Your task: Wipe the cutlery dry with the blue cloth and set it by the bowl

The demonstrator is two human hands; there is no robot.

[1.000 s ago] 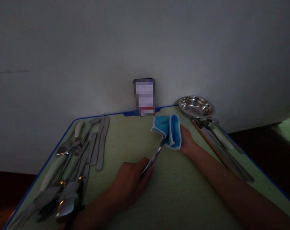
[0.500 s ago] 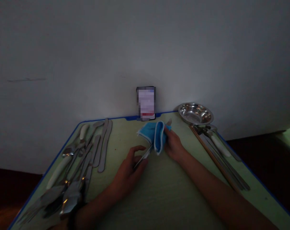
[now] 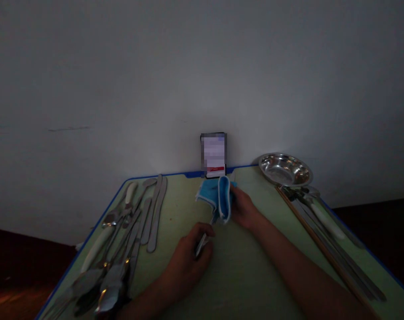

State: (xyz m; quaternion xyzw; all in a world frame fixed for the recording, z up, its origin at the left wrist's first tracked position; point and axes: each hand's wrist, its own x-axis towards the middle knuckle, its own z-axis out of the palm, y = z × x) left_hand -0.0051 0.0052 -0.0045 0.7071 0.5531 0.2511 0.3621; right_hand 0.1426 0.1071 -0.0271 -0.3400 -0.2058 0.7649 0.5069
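My left hand (image 3: 193,253) is closed around the handle of a slim metal table knife (image 3: 202,243), low over the middle of the table. Beyond it, my right hand (image 3: 244,206) grips a folded blue cloth (image 3: 211,191) with white edging. The cloth is wrapped about the knife's far part, and a bit of the blade tip shows past its upper edge. The right fingertips are hidden behind the cloth.
Several knives, spoons and forks (image 3: 158,213) lie along the table's left side. On the right are a shiny steel bowl (image 3: 285,171), chopsticks (image 3: 317,238) and white-handled cutlery (image 3: 328,220). A phone (image 3: 215,153) leans against the wall behind the blue table edge (image 3: 191,174).
The whole view has shifted, so everything sits lower and further right. My left fingers have closed more tightly on the handle, and that hand is slightly further from the cloth.
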